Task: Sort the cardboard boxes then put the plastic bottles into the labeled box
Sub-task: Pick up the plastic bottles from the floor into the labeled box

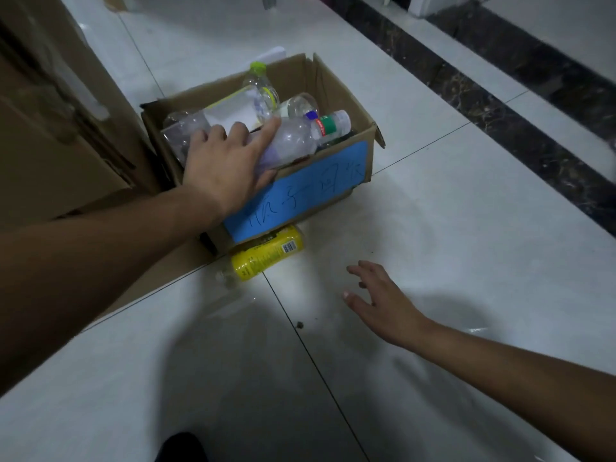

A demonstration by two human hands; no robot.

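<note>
An open cardboard box [336, 95] with a blue handwritten label [300, 191] stands on the tiled floor and holds several clear plastic bottles. My left hand [226, 165] lies over the box's near edge, its fingers around a clear bottle [290, 141] with a blue cap that lies on top of the others. A bottle with a yellow label [266, 253] lies on the floor against the box's front. My right hand [380, 300] hovers over the floor to the right of that bottle, fingers spread, holding nothing.
Large brown cardboard boxes [56, 128] stand at the left, touching the labeled box. A flattened piece of cardboard [160, 278] lies under my left forearm. A dark marble strip [500, 105] runs across the floor at the right. Small bits of debris [300, 325] dot the tiles.
</note>
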